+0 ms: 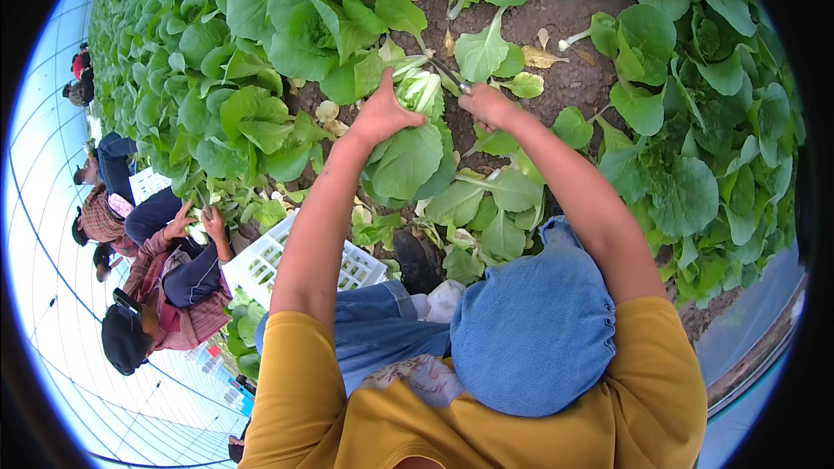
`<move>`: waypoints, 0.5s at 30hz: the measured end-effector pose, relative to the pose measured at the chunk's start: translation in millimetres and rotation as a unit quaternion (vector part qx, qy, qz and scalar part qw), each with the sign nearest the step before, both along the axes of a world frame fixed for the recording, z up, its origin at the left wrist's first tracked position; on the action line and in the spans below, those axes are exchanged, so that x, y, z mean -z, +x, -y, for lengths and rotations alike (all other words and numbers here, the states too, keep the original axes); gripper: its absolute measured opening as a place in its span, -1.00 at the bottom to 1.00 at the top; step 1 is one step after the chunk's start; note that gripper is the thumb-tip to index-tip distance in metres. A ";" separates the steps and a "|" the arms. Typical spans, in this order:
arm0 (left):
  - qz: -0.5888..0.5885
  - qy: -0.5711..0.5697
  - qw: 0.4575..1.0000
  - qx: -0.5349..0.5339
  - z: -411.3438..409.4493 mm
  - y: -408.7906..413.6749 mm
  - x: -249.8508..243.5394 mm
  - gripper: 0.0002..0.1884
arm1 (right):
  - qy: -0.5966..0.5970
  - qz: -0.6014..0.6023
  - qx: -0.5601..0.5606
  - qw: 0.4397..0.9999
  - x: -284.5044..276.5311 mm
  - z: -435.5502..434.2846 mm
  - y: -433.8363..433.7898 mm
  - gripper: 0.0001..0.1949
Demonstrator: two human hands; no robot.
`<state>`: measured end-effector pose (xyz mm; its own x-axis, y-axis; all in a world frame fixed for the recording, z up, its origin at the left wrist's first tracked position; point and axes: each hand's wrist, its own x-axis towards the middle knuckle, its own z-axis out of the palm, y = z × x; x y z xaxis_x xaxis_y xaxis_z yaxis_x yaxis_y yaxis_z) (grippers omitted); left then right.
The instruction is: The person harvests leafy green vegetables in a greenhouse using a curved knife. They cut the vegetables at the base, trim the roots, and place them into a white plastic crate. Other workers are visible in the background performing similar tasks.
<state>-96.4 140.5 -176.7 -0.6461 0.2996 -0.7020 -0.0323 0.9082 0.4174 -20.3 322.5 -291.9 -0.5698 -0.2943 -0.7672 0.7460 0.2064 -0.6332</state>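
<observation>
My left hand [386, 113] is spread around the side of a leafy green vegetable head [420, 94], whose pale stalks face up between thumb and fingers and whose broad leaves hang towards me. My right hand [487, 106], just right of the head, grips the handle of a knife [449, 74]. The dark blade points up and left, its tip near the pale stem end of the head. Whether the blade touches the stalks I cannot tell. Cut loose leaves [485, 49] lie on the soil beyond my right hand.
A white plastic crate [368, 268] stands by my left forearm and leg. Leafy plants grow densely on the left and right [684, 189]. Trimmed leaves [505, 228] cover soil near my dark shoe [417, 260]. A co-worker [176, 299] crouches at the left, with other people beyond.
</observation>
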 end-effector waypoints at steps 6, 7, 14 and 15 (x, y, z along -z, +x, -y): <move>0.030 0.115 0.993 -0.013 10.1 18.9 -41.1 0.08 | -0.010 -0.001 0.131 0.991 -54.7 -42.1 48.6 -0.78; 0.039 0.150 0.988 -0.013 9.8 23.1 -52.0 0.07 | -0.032 -0.045 0.209 0.976 -64.9 -49.1 52.9 -0.76; 0.286 0.348 0.867 -0.212 -11.7 65.1 -117.6 0.02 | -0.169 -0.121 0.320 0.924 -137.3 -41.7 23.3 -0.72; 0.291 0.364 0.854 -0.231 -12.8 68.4 -124.2 0.02 | -0.137 -0.146 0.322 0.925 -148.1 -44.7 18.2 -0.74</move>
